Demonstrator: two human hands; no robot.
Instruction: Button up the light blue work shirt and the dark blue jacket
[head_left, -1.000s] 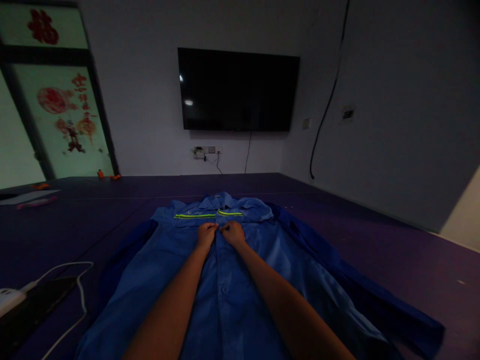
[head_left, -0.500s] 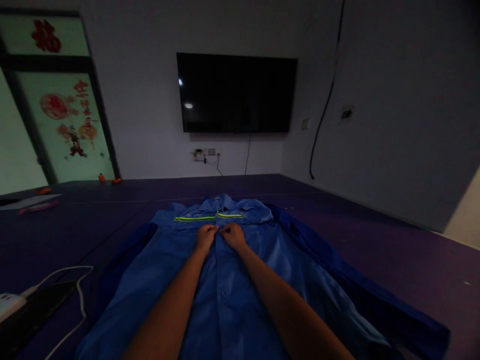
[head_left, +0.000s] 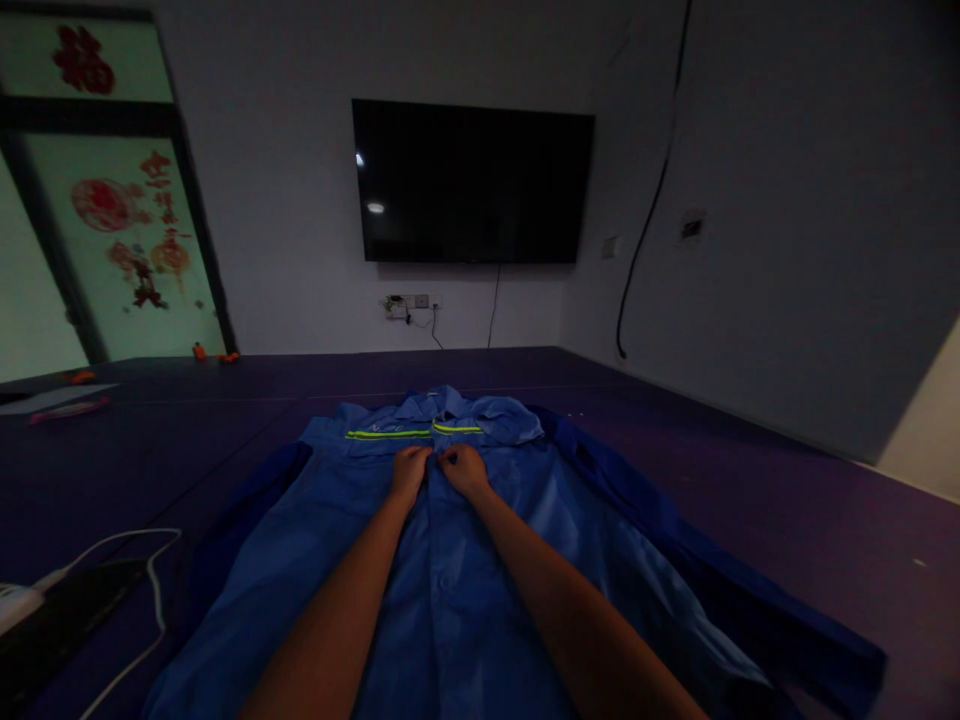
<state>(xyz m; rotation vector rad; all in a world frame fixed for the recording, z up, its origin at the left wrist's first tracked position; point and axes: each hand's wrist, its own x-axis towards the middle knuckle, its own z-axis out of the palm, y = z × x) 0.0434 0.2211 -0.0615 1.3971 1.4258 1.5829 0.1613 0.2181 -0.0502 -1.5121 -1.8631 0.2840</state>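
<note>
A blue work shirt (head_left: 495, 560) with darker blue sleeves and yellow-green chest stripes lies spread out, its collar pointing away from me. My left hand (head_left: 409, 472) pinches the front placket just below the stripes. Right beside it, my right hand (head_left: 463, 468) has its fingers closed on the other side of the same placket. The small bit of cloth or button between the fingertips is too dark to make out. Lower on the placket a button (head_left: 443, 581) shows, between my forearms.
The shirt lies on a dark purple floor (head_left: 750, 480). At the left, a white cable (head_left: 159, 590) runs from a white plug (head_left: 19, 605) beside a dark flat object (head_left: 82, 610). A television (head_left: 472, 185) hangs on the far wall. Small orange things (head_left: 227, 357) lie near the glass door (head_left: 135, 240).
The view has shifted slightly. Both hands stay at the same spot on the placket, with only slight finger movement.
</note>
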